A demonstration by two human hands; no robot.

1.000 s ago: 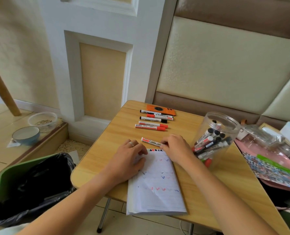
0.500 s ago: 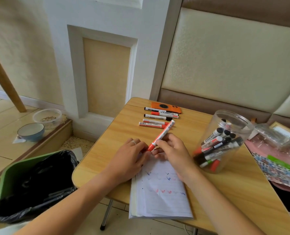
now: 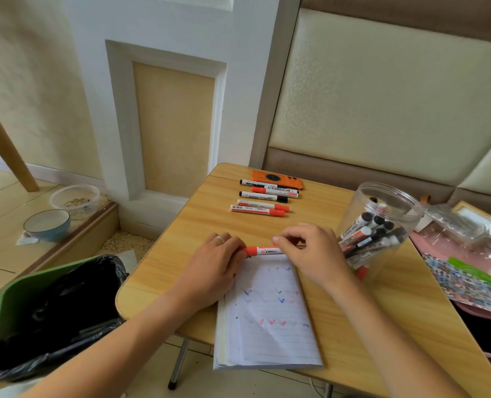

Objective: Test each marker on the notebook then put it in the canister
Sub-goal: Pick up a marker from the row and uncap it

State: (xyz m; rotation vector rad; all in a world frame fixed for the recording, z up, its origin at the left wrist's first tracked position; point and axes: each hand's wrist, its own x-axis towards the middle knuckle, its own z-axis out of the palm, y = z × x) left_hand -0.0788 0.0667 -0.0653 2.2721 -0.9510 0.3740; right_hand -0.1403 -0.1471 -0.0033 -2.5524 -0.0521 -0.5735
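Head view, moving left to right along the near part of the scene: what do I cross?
Bin → left hand → red marker held over the notebook → right hand → canister holding markers.

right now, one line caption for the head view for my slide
Both hands, left hand and right hand, hold a red-capped marker level above the notebook, beside the canister.

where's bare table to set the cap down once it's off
Bare wood lies left of the row of markers, out to the table edge, and between that row and the hands. Near right corner, beside the notebook, is also free. Crowded: around the canister.
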